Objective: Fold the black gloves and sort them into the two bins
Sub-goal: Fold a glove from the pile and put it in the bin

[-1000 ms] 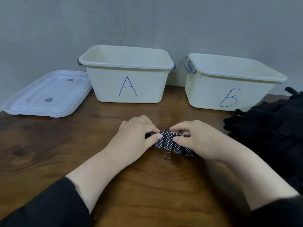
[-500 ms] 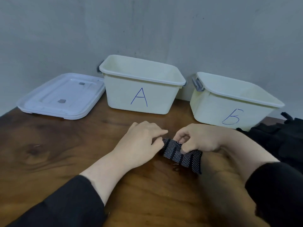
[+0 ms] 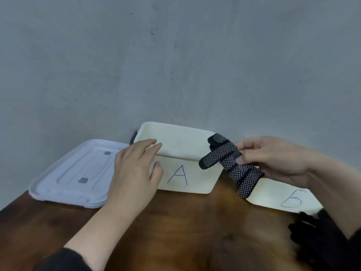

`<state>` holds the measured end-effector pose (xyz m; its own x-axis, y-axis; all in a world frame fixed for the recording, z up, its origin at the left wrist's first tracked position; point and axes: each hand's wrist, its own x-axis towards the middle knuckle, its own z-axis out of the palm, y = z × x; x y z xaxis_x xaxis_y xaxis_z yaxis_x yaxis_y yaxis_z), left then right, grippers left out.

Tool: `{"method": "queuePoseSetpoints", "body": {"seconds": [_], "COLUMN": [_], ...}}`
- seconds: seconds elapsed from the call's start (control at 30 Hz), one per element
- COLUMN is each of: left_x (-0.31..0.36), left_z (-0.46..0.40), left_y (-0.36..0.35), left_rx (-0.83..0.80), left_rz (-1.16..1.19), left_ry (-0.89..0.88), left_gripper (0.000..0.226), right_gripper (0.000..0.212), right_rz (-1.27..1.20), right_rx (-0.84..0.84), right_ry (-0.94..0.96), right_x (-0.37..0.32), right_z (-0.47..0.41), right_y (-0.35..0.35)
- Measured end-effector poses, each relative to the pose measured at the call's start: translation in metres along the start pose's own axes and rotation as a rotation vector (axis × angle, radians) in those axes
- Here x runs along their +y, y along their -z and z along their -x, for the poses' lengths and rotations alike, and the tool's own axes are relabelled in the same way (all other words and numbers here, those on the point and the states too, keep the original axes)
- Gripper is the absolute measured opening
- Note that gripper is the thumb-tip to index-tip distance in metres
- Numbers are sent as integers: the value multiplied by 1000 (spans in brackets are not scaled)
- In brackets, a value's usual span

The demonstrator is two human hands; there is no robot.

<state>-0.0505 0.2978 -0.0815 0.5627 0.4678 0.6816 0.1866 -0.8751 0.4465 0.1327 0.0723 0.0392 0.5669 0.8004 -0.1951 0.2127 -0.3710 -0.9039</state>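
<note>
My right hand (image 3: 273, 159) grips a folded black glove with white dots (image 3: 228, 159) and holds it in the air over the right end of bin A (image 3: 179, 145). One glove finger has sprung loose and sticks out to the left. My left hand (image 3: 134, 173) hovers with relaxed fingers at the front left corner of bin A and holds nothing. Bin B (image 3: 273, 194), marked with a blue letter, stands to the right, mostly hidden behind my right hand and arm. A pile of black gloves (image 3: 322, 237) lies at the lower right.
A white bin lid (image 3: 78, 173) lies flat on the wooden table (image 3: 185, 227), left of bin A. A grey wall rises right behind the bins.
My right hand lifted the folded glove off the table and carried it up over bin A. My left hand let go of it and moved toward the bin's left corner. The view tilted upward.
</note>
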Motion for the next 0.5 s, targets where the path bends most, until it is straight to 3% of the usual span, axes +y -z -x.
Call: {"method": "queuePoseSetpoints", "body": {"seconds": [0.2,0.37,0.5], "left_x": [-18,-22,-26], "left_z": [-43,-54,-60], "left_y": [12,15,23], "left_rx": [-21,-161,-148], "left_rz": [-29,-73,-66], "left_ry": [91,177,220], "left_gripper": [26,32,35], "right_gripper": [27,24,29], "right_rz": [-4,26,14], "right_rx": [181,279,285], "right_ry": [-10,-108,-215], "right_x": [-51,-53,-39], "right_z": [-70,-130,-165], "right_y": [2,-19,-42]}}
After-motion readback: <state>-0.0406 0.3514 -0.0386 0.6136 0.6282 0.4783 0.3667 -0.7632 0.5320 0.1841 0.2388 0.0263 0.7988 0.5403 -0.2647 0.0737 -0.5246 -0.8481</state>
